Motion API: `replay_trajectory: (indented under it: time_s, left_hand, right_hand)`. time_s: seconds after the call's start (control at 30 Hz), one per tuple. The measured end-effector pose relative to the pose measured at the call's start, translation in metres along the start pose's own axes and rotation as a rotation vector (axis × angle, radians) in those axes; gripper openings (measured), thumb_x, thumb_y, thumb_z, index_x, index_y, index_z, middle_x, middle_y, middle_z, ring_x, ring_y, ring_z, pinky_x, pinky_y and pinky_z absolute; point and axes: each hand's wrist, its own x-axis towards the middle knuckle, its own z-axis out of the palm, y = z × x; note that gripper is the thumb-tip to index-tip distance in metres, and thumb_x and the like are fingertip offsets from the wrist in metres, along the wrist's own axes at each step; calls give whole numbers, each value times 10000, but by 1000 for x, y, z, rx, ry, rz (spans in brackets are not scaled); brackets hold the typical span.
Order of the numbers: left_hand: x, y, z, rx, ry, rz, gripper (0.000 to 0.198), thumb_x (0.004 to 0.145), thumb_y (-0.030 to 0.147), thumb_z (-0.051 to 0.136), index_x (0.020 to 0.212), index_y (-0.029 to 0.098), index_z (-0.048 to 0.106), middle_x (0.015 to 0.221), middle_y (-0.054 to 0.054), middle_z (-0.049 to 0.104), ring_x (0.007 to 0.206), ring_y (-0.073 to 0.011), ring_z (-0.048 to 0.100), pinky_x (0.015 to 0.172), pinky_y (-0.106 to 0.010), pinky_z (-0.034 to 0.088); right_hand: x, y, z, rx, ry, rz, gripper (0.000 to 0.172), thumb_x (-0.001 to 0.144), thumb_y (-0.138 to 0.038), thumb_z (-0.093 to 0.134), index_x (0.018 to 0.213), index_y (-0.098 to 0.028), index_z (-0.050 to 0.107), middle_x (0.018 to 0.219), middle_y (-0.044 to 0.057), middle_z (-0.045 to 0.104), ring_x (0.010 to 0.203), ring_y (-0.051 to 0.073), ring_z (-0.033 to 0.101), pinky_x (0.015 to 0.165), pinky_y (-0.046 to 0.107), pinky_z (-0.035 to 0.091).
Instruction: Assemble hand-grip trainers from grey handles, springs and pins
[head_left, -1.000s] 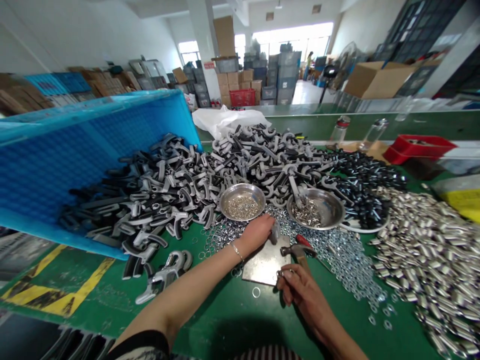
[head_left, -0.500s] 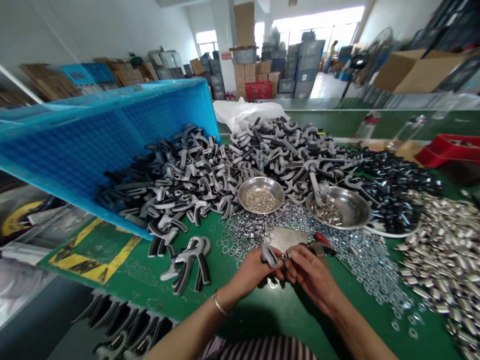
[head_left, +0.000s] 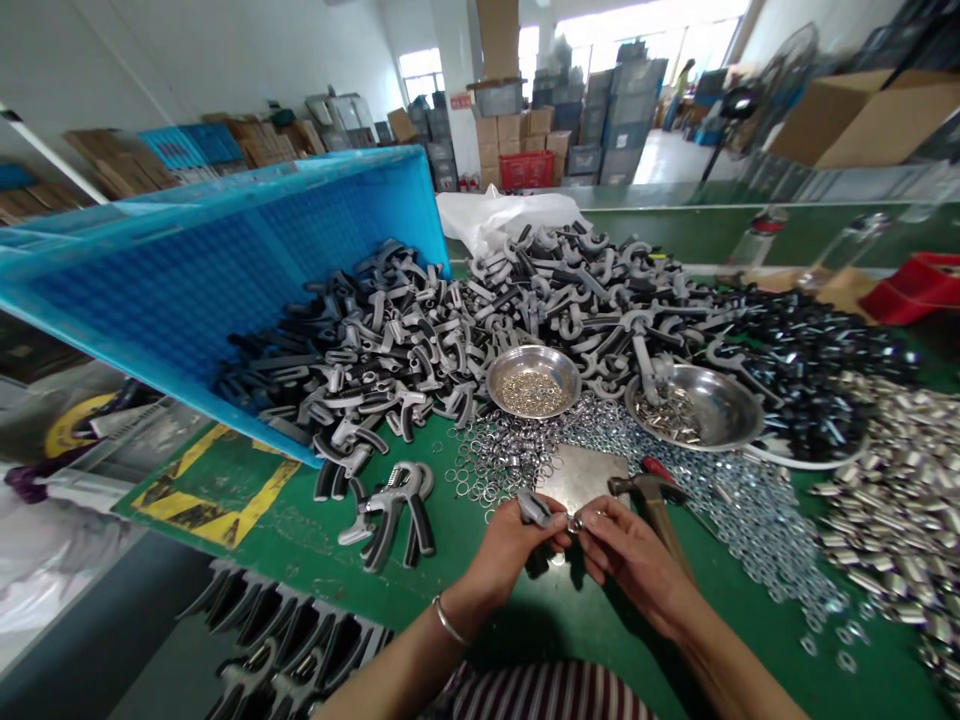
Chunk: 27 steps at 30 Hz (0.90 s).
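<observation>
Head view looks down on a green workbench (head_left: 247, 590) with a blue plastic crate (head_left: 187, 290) tipped on its side at the left, spilling a large heap of grey and black grip handles (head_left: 375, 340) toward the middle. Two steel bowls sit at the heap's front edge: a smaller one (head_left: 533, 355) holding tiny metal bits, and a larger one (head_left: 720, 400) to its right holding small metal pieces. A spread of loose steel washers (head_left: 502, 460) covers the bench in front of them, around a flat steel plate (head_left: 581, 475), and a hammer (head_left: 651, 490) lies just right of the plate. Two assembled hand grippers (head_left: 390, 510) lie left of the person's hands. Both forearms rise from the bottom edge and angle inward, elbows apart, so the hands nearly meet just below the plate. The left hand (head_left: 510, 550), with a thin bracelet (head_left: 448, 620) at its wrist, pinches a small grey handle part (head_left: 534, 508) between thumb and curled fingers. The right hand (head_left: 630, 555) pinches a small metal piece (head_left: 574, 524) in its fingertips, right beside that part; its exact shape is too small to tell.
</observation>
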Motion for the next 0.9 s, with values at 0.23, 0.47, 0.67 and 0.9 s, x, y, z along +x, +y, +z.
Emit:
replay_trajectory:
  time_s: [0.23, 0.47, 0.67, 0.9]
  left_hand:
    - [3, -30, 10, -245, 23, -56, 476, 607, 430, 880, 888, 127, 643, 694, 19, 597, 573, -72, 529, 585, -211, 426]
    - [3, 3, -6, 297, -82, 92, 332, 730, 173, 684, 1048, 168, 587, 886, -8, 627, 785, -122, 577, 701, -223, 446]
    - [7, -2, -2, 395, -12, 140, 529, 776, 77, 523, 1280, 213, 439, 874, 5, 591, 728, -122, 560, 692, -240, 455]
    - [1, -16, 27, 361, 224, 182, 395, 833, 114, 498, 1214, 180, 413, 938, -23, 578, 771, -125, 568, 738, -251, 478]
  right_hand:
    - [-2, -6, -14, 145, -8, 190, 255, 808, -375, 774, 781, -163, 634, 654, -41, 493, 508, 52, 340, 476, 188, 346]
    - [-2, -28, -27, -458, 149, -106, 252, 787, -433, 766, 909, -225, 693, 690, -9, 654, 600, 164, 603, 617, 292, 463]
    - [-7, -34, -16, -463, 168, -132, 266, 770, -461, 766, 915, -252, 685, 808, 30, 709, 712, 237, 679, 710, 382, 526]
    - [-11, -12, 19, -435, 374, -293, 233, 807, -452, 734, 929, -266, 669, 882, 41, 688, 798, 240, 639, 763, 373, 517]
